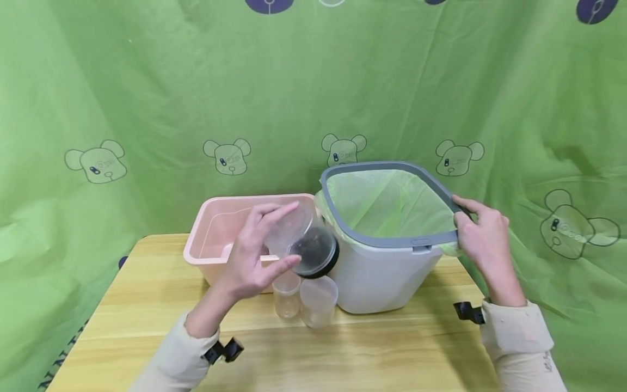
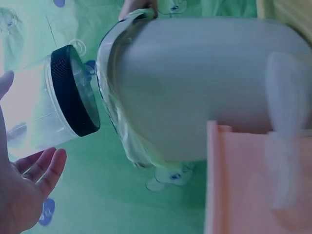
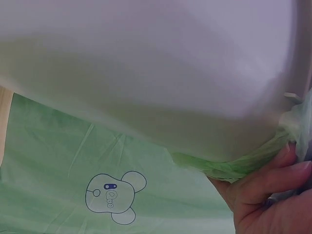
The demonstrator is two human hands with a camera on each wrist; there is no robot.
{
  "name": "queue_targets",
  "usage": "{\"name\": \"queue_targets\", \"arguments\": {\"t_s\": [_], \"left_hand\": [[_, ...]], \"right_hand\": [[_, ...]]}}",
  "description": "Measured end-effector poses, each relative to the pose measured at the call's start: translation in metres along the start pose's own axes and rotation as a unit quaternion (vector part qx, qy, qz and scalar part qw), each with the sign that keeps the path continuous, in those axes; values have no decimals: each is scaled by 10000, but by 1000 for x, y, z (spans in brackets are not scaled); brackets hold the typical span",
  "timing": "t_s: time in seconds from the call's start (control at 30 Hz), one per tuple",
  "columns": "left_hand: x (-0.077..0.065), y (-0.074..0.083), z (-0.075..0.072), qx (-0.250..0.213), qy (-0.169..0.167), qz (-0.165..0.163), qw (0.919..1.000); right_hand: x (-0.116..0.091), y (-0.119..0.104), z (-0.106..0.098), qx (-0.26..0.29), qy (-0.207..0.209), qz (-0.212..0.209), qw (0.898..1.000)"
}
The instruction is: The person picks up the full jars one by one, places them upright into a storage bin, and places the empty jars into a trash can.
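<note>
My left hand [image 1: 252, 256] holds a clear plastic jar [image 2: 34, 105] between thumb and fingers, above the table and in front of the pink bin [image 1: 196, 260]. The jar is tilted, its black ribbed lid [image 2: 68, 92] pointing toward the trash bin. With my right hand [image 1: 482, 234] I grip the right side of the grey rim [image 1: 387, 241] of the white trash bin [image 1: 382, 277], which tilts. A thin green bag [image 1: 392, 201] lines that bin and folds out under the rim. In the right wrist view, fingers [image 3: 273, 180] press against the bag's edge.
Two clear containers, a narrow one [image 1: 286, 299] and a wider cup [image 1: 318, 305], stand on the wooden table [image 1: 147, 305] before the bins. A translucent item [image 2: 287, 122] shows blurred near the pink bin. A green curtain [image 1: 274, 81] hangs behind.
</note>
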State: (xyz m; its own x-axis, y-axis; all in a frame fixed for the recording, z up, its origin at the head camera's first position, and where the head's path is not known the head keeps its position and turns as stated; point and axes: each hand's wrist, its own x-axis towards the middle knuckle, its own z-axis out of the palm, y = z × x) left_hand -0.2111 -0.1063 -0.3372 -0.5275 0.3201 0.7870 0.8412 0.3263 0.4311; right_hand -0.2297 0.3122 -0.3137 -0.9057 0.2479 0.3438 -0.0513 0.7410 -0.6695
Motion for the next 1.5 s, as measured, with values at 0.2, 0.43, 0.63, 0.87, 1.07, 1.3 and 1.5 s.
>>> {"name": "queue_targets", "arguments": {"t_s": [0.2,0.43,0.63,0.87,1.07,1.3,1.5], "left_hand": [[40,8,11,-362,132,-138,9992],[73,11,29,-560,230,-132,9981],[89,6,44,-622,222,-255,9975],[102,-4,61,-658,129,-589,9960],[105,-8,77,-470,-219,-688,9963],[99,-10,86,-309,-878,-874,9918],[92,-16,91,-84,-1303,-789,9883]], "right_hand": [[1,0,0,-80,33,-31,10000],[0,0,1,-101,90,-62,9999],[0,1,3,-128,161,-81,9998],[1,2,3,-207,251,-154,9994],[0,2,3,-191,287,-212,9992],[-1,1,4,-107,233,-173,9995],[-1,2,4,-41,198,-156,9997]]}}
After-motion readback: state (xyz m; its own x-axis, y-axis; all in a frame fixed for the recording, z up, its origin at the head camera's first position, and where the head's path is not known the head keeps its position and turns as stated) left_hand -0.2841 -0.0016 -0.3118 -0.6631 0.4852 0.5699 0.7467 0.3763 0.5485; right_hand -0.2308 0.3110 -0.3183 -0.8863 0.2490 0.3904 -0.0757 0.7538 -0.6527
